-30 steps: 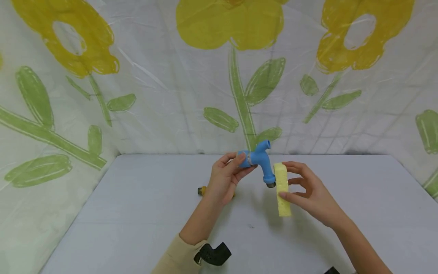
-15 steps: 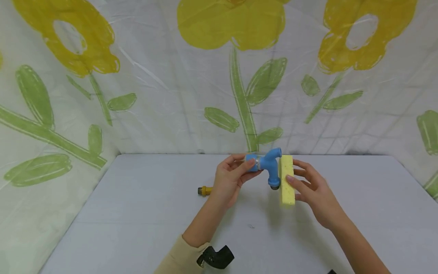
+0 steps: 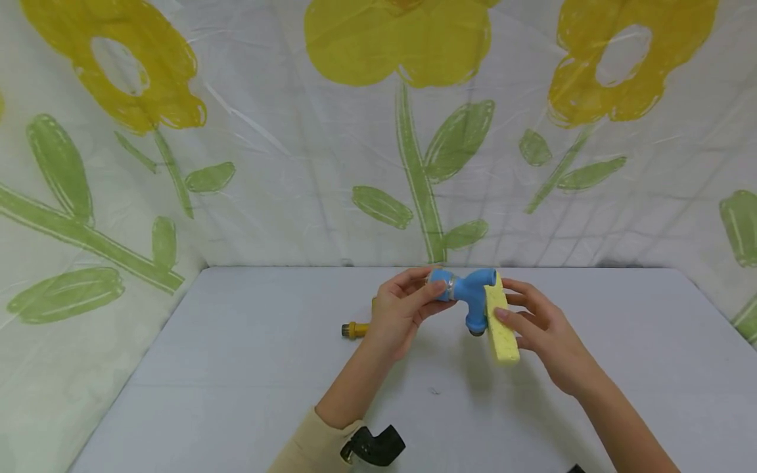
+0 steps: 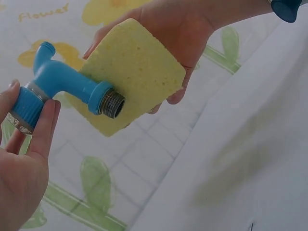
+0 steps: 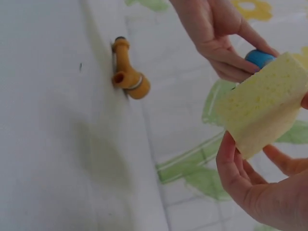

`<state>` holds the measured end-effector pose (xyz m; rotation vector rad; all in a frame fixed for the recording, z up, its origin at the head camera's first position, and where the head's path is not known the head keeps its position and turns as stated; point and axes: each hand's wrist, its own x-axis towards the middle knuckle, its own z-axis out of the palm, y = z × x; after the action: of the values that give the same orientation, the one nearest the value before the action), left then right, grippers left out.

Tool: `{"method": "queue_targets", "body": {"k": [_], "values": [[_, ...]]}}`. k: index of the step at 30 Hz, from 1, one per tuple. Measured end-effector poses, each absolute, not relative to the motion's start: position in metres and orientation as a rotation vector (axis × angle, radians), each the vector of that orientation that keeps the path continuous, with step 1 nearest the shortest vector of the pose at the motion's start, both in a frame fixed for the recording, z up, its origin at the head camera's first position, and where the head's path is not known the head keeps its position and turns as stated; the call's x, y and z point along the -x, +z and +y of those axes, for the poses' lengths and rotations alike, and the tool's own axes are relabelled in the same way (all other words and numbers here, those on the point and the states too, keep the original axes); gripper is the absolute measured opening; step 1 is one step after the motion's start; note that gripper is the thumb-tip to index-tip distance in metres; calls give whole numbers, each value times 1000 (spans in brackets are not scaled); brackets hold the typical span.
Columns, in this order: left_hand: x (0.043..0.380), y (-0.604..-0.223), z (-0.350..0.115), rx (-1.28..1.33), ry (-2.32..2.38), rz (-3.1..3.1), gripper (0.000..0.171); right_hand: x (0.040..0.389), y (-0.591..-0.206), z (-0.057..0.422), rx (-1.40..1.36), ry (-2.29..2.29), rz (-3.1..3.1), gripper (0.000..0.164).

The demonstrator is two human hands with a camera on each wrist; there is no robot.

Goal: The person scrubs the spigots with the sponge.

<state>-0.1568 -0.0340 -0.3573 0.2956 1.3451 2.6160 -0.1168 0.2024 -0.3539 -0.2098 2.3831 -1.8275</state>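
A blue plastic tap [image 3: 471, 288] with a threaded metal end is raised above the table; my left hand [image 3: 402, 309] pinches its ridged collar between thumb and fingers. In the left wrist view the threaded end [image 4: 112, 103] of the tap stands out over the face of a yellow sponge [image 4: 139, 62]. My right hand [image 3: 544, 335] holds that sponge by its edges, thumb on the near side and fingers behind. In the head view the sponge [image 3: 503, 328] leans against the tap's right side, its top partly hidden by the tap's upper outlet.
An orange-yellow tap [image 5: 126, 70] lies on the white table [image 3: 236, 394], partly hidden behind my left hand in the head view. A white sheet [image 3: 266, 164] painted with flowers hangs at the back. A black curved piece [image 3: 372, 445] sits at the left sleeve.
The tap has moved right and slightly down in my left hand, turning so its upper outlet faces right. The sponge has shifted right, and its lower end has tilted outward.
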Motion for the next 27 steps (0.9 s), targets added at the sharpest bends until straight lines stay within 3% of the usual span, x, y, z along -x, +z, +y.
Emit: {"method": "queue_targets", "body": {"k": [17, 27], "values": [[157, -355, -35, -291, 2598, 1388, 33, 117, -353, 202, 212, -1815, 2375, 55], [159, -357, -41, -465, 2403, 1430, 39, 116, -356, 208, 322, -1823, 2400, 54]]}}
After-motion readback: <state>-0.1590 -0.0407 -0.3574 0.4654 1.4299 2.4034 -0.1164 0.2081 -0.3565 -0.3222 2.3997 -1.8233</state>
